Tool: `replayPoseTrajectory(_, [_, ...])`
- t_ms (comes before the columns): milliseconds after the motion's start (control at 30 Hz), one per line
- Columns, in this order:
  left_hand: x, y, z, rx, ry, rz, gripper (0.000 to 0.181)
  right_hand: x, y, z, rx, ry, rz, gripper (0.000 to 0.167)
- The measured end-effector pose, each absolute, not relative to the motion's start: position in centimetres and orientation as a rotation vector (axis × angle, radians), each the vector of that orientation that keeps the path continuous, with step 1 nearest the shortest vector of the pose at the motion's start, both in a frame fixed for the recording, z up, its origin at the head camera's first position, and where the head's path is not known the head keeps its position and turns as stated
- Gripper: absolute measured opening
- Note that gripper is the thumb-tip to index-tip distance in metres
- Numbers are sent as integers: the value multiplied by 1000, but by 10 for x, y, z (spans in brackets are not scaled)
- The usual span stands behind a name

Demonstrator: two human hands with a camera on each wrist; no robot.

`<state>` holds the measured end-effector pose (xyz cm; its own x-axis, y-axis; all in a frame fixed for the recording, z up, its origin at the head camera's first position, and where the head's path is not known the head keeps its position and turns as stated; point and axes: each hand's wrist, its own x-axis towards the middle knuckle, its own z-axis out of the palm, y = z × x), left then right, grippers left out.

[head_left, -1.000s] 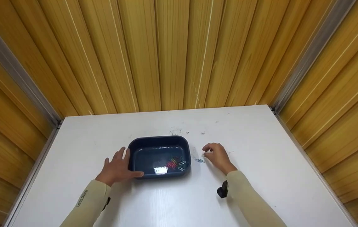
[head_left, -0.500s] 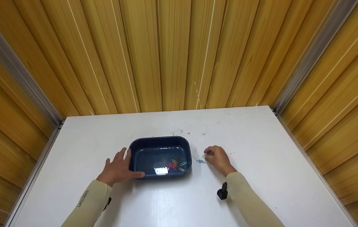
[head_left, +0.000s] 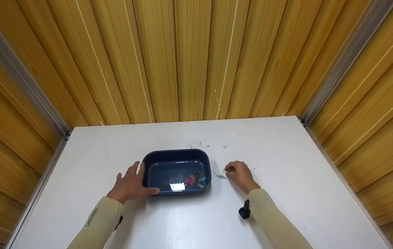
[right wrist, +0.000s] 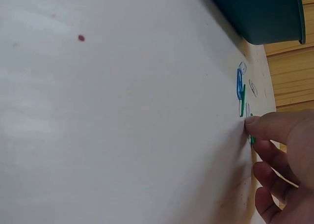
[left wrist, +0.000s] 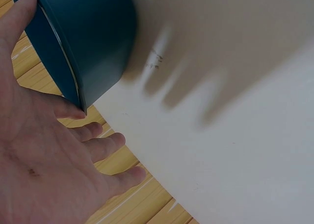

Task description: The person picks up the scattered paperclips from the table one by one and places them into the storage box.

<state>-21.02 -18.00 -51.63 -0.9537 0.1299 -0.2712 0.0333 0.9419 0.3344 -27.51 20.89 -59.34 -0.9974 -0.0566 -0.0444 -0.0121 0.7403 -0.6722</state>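
A dark blue tray point(head_left: 177, 192) stands on the table, with several red, yellow and white paper clips point(head_left: 191, 180) in its right front corner. My left hand point(head_left: 129, 186) rests at its left end, fingers spread and straight; in the left wrist view the thumb and index finger touch the tray's rim point(left wrist: 64, 52). Right of the tray, my right hand point(head_left: 240, 174) pinches a pale paper clip point(head_left: 224, 170) between thumb and fingertips. Beside those fingertips lie blue and green paper clips point(right wrist: 240, 86), with a pale one point(right wrist: 253, 88) close by. Green shows partly hidden behind the right thumb.
The white table point(head_left: 182, 221) ends at a wood-patterned wall point(head_left: 189, 62) behind and at the sides. Small dark marks point(head_left: 194, 143) dot the surface beyond the tray. A red spot point(right wrist: 81, 38) shows in the right wrist view.
My right hand's thumb and fingers, apart a second ago, have closed together on a pale paper clip. My left hand and the tray keep their places.
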Motion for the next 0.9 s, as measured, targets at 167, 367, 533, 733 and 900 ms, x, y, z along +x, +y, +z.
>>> replayPoseTrajectory(167, [-210,-179,-515,123,2801,479,121,-275,208,-592,-42,2849,-1119,14])
replayPoseTrajectory(367, [-209,-179,-515,126,2800,475,121,-275,208,-591,-19,2822,-1148,12])
replayPoseTrajectory(533, [-209,-180,-514,125,2800,480,122,-276,208,-591,-16,2812,-1165,12])
replayPoseTrajectory(733, [-209,-180,-515,124,2807,491,122,-276,208,-593,-51,2827,-1161,14])
replayPoseTrajectory(900, [-208,-180,-514,126,2808,488,121,-274,207,-592,-101,2844,-1155,15])
